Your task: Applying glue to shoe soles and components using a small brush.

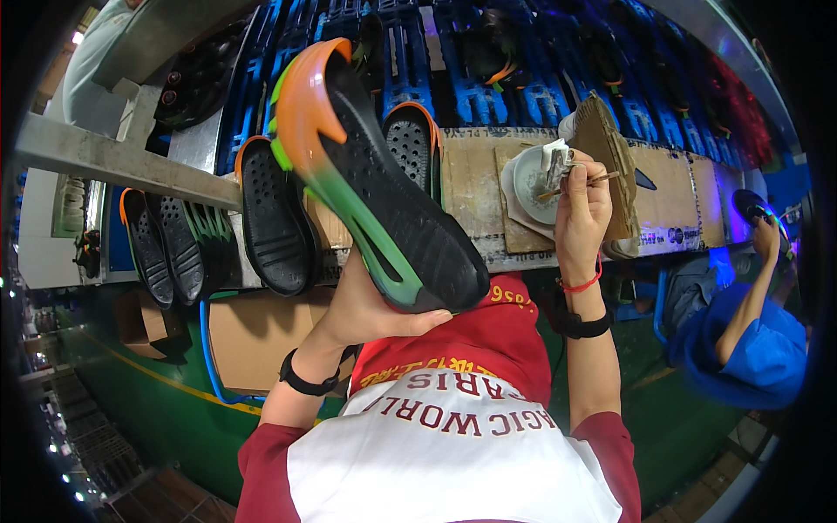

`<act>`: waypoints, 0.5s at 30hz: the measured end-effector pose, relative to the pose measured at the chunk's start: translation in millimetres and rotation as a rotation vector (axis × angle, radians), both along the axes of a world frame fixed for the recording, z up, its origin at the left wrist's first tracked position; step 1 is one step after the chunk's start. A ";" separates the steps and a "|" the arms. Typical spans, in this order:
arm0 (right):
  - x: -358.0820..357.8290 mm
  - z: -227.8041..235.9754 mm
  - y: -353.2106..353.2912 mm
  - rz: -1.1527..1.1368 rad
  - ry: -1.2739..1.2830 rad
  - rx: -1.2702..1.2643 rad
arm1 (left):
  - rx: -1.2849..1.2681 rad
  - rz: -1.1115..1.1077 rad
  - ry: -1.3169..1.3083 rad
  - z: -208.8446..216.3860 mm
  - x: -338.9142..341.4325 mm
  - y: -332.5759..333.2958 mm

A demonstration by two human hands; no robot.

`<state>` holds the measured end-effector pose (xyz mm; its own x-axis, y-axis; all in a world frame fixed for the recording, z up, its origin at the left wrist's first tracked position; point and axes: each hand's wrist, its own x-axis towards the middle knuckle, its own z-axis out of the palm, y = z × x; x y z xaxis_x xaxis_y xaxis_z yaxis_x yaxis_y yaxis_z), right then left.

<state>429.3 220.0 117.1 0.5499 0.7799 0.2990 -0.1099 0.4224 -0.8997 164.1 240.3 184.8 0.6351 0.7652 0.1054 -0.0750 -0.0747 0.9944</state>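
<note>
My left hand [370,307] grips a large shoe sole [392,192] at its heel end. The sole is black inside, with an orange toe and green sidewall, and stands tilted with its toe pointing up and away. My right hand [582,205] is closed around a thin brush [602,179] with a brownish handle. Its tip reaches over a white bowl [530,179] that has whitish residue inside. A crusted white and grey piece [555,161] sits at the bowl's rim by my fingers; I cannot make out what it is.
More black soles [272,218] stand along the bench's left side. A bent cardboard piece [610,157] rises right of the bowl. Behind runs a blue rack [471,100] carrying shoe parts. A metal bar [131,161] crosses the left. At right, a person in blue [741,340] holds a dark sole.
</note>
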 end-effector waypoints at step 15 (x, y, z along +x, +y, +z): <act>-8.6 20.8 -7.0 -0.038 0.025 0.059 | 0.904 -0.046 0.640 3.7 13.8 9.7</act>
